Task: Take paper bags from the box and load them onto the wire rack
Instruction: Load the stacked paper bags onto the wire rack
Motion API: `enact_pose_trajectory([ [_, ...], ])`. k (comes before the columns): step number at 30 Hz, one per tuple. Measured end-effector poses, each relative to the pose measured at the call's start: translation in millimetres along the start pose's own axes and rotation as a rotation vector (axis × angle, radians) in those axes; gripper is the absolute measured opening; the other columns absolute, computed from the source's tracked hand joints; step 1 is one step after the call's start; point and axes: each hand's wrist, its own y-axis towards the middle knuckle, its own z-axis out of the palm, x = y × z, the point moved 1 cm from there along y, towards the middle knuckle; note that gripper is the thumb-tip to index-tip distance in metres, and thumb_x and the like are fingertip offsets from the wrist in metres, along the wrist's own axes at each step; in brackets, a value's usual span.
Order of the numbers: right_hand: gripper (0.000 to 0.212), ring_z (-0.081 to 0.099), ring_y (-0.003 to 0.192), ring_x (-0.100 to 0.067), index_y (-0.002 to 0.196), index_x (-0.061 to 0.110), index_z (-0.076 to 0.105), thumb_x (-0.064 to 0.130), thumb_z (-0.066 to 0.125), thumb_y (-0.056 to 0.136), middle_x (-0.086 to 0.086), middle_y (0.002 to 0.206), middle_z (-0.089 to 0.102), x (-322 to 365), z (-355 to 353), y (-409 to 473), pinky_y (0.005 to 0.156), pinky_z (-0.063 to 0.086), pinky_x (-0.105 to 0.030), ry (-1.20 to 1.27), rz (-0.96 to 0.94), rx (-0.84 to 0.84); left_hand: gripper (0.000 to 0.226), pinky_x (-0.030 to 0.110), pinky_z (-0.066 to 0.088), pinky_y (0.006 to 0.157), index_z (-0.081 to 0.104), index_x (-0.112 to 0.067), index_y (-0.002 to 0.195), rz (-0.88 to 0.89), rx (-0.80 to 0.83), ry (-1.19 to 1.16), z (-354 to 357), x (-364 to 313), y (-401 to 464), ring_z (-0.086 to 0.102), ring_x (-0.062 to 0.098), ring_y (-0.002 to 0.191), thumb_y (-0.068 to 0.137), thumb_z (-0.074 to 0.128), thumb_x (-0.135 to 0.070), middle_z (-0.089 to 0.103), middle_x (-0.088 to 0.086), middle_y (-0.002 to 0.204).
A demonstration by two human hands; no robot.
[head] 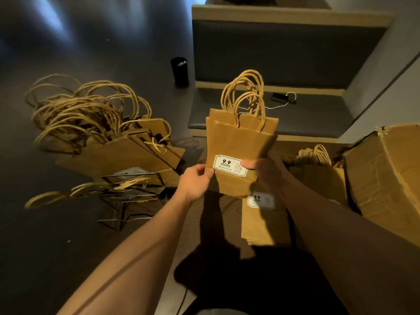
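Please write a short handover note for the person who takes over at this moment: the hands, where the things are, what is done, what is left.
Left hand pinches the left edge of a small bunch of paper bags; right hand grips its right side, thumb on the label. The bunch is held up, handles on top.
Wire rack is on the floor at left, with many bags already on it.
More flat bags lie below the hands; the box is at right.
Left: put the held bunch on the rack, then the rest.

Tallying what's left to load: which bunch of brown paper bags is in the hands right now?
The small bunch of brown paper bags held upright between left hand and right hand; the other piles lie flat below.
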Motion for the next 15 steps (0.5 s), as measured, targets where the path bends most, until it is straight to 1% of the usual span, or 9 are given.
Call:
enact_pose_trajectory([
  [2,0.041,0.063,0.111,-0.031,0.124,0.010,0.059,0.006,0.069,0.084,-0.011,0.119,0.067,1.8,9.1,-3.0,0.102,0.045,-0.053,-0.044,0.006,0.004,0.026,0.035,0.047,0.101,0.066,-0.021,0.122,-0.069,0.037,0.037,-6.8,11.7,-3.9,0.061,0.015,0.112,0.099,0.057,-0.028,0.068,-0.007,0.112],
  [5,0.039,0.062,0.109,-0.028,0.123,0.005,0.058,0.004,0.069,0.086,-0.011,0.117,0.066,2.8,20.5,-6.1,0.102,0.046,-0.048,-0.096,-0.022,-0.015,0.026,0.030,0.043,0.092,0.064,-0.020,0.124,-0.078,0.027,0.032,-18.3,20.5,-11.8,0.059,0.014,0.110,0.099,0.056,-0.024,0.067,-0.007,0.111],
  [7,0.039,0.064,0.106,-0.029,0.122,0.000,0.058,0.005,0.070,0.085,-0.012,0.116,0.067,5.2,30.2,-9.7,0.100,0.048,-0.046,-0.126,-0.015,-0.008,0.027,0.030,0.042,0.095,0.063,-0.020,0.126,-0.067,0.009,0.009,-25.9,21.3,-17.3,0.058,0.014,0.111,0.101,0.054,-0.023,0.066,-0.006,0.113],
  [10,0.042,0.069,0.099,-0.032,0.119,-0.005,0.058,0.003,0.074,0.080,-0.016,0.109,0.070,5.3,41.7,-12.0,0.095,0.052,-0.049,-0.072,0.025,-0.031,0.029,0.036,0.042,0.104,0.063,-0.022,0.127,-0.103,0.007,0.021,-33.7,24.2,-23.8,0.057,0.017,0.117,0.100,0.054,-0.028,0.066,-0.004,0.120],
  [13,0.041,0.071,0.092,-0.033,0.116,-0.008,0.058,0.003,0.075,0.080,-0.018,0.104,0.071,8.8,48.9,-17.4,0.089,0.056,-0.049,-0.066,0.036,-0.029,0.036,0.043,0.037,0.113,0.060,-0.021,0.132,-0.163,0.147,-0.029,-38.3,26.4,-34.9,0.055,0.020,0.123,0.098,0.057,-0.031,0.063,0.001,0.132],
  [15,0.041,0.071,0.091,-0.034,0.114,-0.006,0.056,0.002,0.075,0.080,-0.020,0.102,0.070,11.9,52.4,-20.2,0.086,0.057,-0.050,-0.082,0.034,-0.037,0.038,0.041,0.041,0.108,0.059,-0.013,0.132,-0.218,0.251,-0.063,-41.5,27.8,-44.6,0.057,0.025,0.121,0.097,0.059,-0.029,0.061,0.010,0.133],
])
